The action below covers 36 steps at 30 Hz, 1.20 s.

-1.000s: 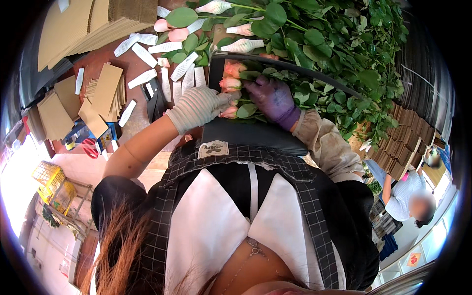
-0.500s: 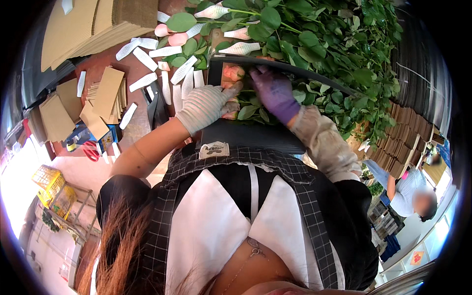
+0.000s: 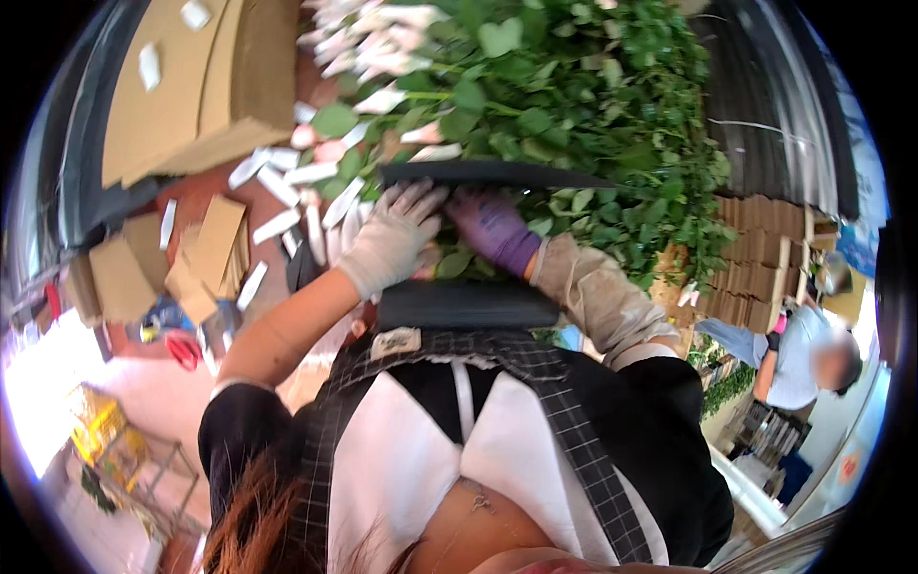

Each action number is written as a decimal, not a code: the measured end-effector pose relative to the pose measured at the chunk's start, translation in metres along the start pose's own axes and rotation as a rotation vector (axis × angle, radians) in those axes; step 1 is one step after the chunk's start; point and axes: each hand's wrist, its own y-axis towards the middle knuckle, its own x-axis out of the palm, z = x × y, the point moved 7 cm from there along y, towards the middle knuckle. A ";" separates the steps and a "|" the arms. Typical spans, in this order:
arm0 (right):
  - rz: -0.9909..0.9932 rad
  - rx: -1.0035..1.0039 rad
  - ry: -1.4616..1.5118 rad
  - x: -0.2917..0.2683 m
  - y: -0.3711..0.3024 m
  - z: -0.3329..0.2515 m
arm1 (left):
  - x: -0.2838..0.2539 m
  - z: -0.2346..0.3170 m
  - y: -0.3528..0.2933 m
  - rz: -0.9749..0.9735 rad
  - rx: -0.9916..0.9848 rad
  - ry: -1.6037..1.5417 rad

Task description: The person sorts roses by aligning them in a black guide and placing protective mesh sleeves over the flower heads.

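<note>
My left hand (image 3: 394,239), in a pale striped glove, reaches into a black folded sheet with its fingers stretched toward the far flap (image 3: 497,174). To its right is my right hand (image 3: 492,230), in a purple glove, with its fingers against the same flap; their tips are blurred and partly hidden. Between and below the hands, rose leaves (image 3: 454,262) and a bit of a peach-pink rose (image 3: 428,256) show inside the sheet. Its near flap (image 3: 469,306) lies against my checked apron. My left hand covers most of the rose heads.
Leafy rose stems (image 3: 593,115) pile up beyond the sheet, several with white net sleeves (image 3: 382,99) on their heads. Loose sleeves (image 3: 277,225) are strewn at left, near cardboard pieces (image 3: 215,244), a cardboard stack (image 3: 172,96) and red scissors (image 3: 183,350). Another person (image 3: 798,359) is at far right.
Both hands have moved from the rose heads to the far flap, the left one stretching its fingers out. The view has shifted, and more sleeved roses show at the top.
</note>
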 end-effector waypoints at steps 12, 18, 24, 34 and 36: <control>0.146 0.442 0.725 -0.118 -0.126 0.099 | 0.029 -0.010 -0.005 -0.054 -0.113 -0.197; 0.242 -0.144 0.677 -0.220 0.056 0.097 | 0.017 -0.011 0.000 -0.136 -0.151 -0.218; -0.424 0.064 0.009 -0.061 0.117 0.104 | 0.015 -0.016 -0.001 -0.079 -0.123 -0.212; 0.835 0.143 0.426 -0.372 -0.062 0.179 | -0.145 -0.099 -0.015 0.866 -0.265 -0.827; 0.783 0.024 0.024 -0.368 -0.052 0.142 | -0.132 -0.100 0.012 0.840 -0.281 -1.396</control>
